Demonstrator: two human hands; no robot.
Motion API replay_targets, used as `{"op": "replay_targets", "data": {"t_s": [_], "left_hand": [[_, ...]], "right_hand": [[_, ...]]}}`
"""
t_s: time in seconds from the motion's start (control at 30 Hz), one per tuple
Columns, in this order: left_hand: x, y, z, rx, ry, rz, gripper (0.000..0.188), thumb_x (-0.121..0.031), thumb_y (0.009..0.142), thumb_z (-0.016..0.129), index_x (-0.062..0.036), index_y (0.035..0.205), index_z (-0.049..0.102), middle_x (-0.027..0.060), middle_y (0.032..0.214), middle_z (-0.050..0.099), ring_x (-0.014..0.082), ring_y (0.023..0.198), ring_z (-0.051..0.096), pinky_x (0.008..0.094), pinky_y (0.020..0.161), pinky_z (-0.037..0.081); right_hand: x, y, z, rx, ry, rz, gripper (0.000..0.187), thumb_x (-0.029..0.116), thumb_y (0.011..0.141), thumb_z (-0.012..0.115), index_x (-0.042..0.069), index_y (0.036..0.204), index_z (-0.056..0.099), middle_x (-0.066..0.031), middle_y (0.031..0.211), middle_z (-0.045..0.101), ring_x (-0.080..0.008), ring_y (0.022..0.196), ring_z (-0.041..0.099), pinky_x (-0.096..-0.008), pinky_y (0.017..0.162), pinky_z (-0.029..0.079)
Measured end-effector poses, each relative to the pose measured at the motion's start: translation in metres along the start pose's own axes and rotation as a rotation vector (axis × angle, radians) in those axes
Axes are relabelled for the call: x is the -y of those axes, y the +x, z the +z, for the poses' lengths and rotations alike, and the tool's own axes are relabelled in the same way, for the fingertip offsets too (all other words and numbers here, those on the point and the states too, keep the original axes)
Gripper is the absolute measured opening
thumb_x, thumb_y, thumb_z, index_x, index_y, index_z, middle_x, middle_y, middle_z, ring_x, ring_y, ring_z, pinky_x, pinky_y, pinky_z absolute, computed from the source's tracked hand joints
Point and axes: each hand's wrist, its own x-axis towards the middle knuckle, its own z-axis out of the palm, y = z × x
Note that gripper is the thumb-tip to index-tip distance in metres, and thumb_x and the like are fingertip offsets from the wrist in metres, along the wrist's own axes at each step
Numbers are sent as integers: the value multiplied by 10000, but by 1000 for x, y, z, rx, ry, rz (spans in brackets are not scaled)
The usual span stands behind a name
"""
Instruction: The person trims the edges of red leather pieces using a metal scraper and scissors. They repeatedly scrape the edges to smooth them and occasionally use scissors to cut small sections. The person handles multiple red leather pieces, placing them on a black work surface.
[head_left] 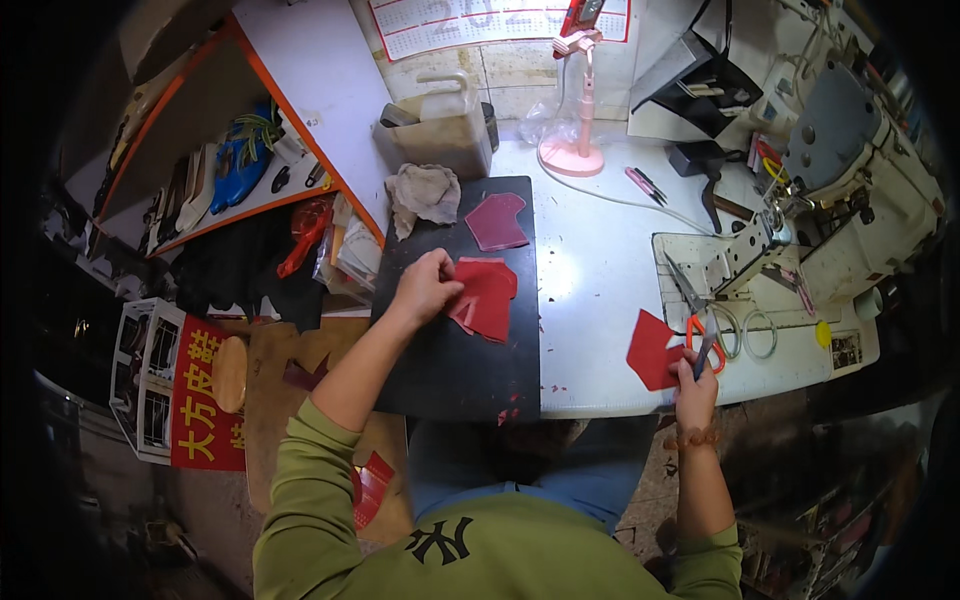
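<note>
My left hand point(428, 287) is over the black mat, its fingers pinched together at the left edge of a small pile of red leather-like pieces point(490, 300). Behind that pile a maroon piece point(496, 222) lies flat. At the right, my right hand point(697, 390) is closed round a slim dark tool point(706, 348), whose exact kind I cannot make out. Another red piece point(650, 352) meets the fingertips of this hand over the white table. Just beyond it are scissors point(692, 325) with orange handles, partly covered by the hand and tool.
A sewing machine point(845, 170) stands at the right, with ring-shaped items point(760, 333) near its base. Behind the mat point(450, 375) are a crumpled rag point(423, 193) and a plastic container point(440, 130). A pink stand point(572, 155) and its cable occupy the table's back.
</note>
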Motion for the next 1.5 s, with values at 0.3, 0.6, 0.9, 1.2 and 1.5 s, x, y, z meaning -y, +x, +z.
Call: {"op": "replay_targets", "data": {"t_s": [0.3, 0.6, 0.9, 1.2, 1.5], "left_hand": [[-75, 1, -42, 87, -530, -55, 217, 78, 798, 620, -47, 960, 548, 7, 884, 579, 87, 803, 550, 233, 755, 463], [-156, 32, 31, 180, -1173, 8, 136, 25, 840, 642, -9, 963, 593, 46, 942, 614, 125, 891, 584, 251, 813, 472], [-25, -21, 36, -148, 283, 199, 593, -286, 843, 677, -5, 1323, 470, 244, 1447, 370, 412, 1336, 350, 453, 1110, 291], [5, -18, 30, -43, 466, 101, 851, -558, 930, 465, -11, 1509, 165, 268, 1561, 109, 398, 1450, 140, 518, 1159, 143], [-43, -123, 55, 331, 439, 423, 936, -629, 883, 477, 54, 1471, 224, 249, 1547, 202, 371, 1453, 173, 492, 1164, 177]], "right_hand": [[7, -1, 4, 186, 482, 6, 260, 143, 997, 478, -45, 1171, 523, -119, 798, 644, -120, 468, 513, -244, 441, 414], [-7, 9, 9, -29, 78, -27, 253, 58, 844, 673, 2, 1081, 604, -97, 937, 638, -160, 650, 601, -273, 550, 485], [7, 7, 18, -14, -617, -409, 346, -5, 756, 664, -43, 1085, 568, -218, 1051, 570, -428, 962, 571, -444, 838, 473], [7, 4, 19, 57, -583, -451, 233, -12, 766, 633, -36, 993, 588, -198, 979, 583, -403, 858, 576, -418, 770, 474], [-5, 10, 7, 206, -183, -291, 107, -51, 776, 572, -15, 878, 575, -39, 847, 563, -135, 729, 518, -261, 695, 443]]}}
